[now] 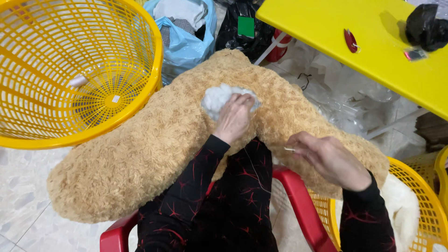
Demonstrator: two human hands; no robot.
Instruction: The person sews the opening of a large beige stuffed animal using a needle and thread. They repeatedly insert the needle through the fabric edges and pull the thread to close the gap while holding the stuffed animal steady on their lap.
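**Stuffing pressed in, needle held at the seam**

Nearest to us are our own dark sleeves with red line pattern and the red plastic chair (298, 196) we sit on. Across our lap lies the tan plush toy skin (140, 154), long and curved, one end reaching toward the floor at the left, the other passing under our right forearm.

Our left hand (234, 116) reaches straight forward, wrist bent down, its fingers curled and closed on a clump of white stuffing (215, 99), pushing it against the plush at the middle of the toy. Our right hand (329, 158) rests lower and to the right on the plush, palm down, thumb and forefinger pinched on a thin needle (290, 149) that points left; a fine thread (254, 163) trails from it over the dark sleeve.

An empty yellow basket (140, 88) stands just beside the toy at the upper left. A second yellow basket (420, 196) with white filling sits at the lower right. A yellow bench (336, 28) spans the upper right, well apart from the hands.
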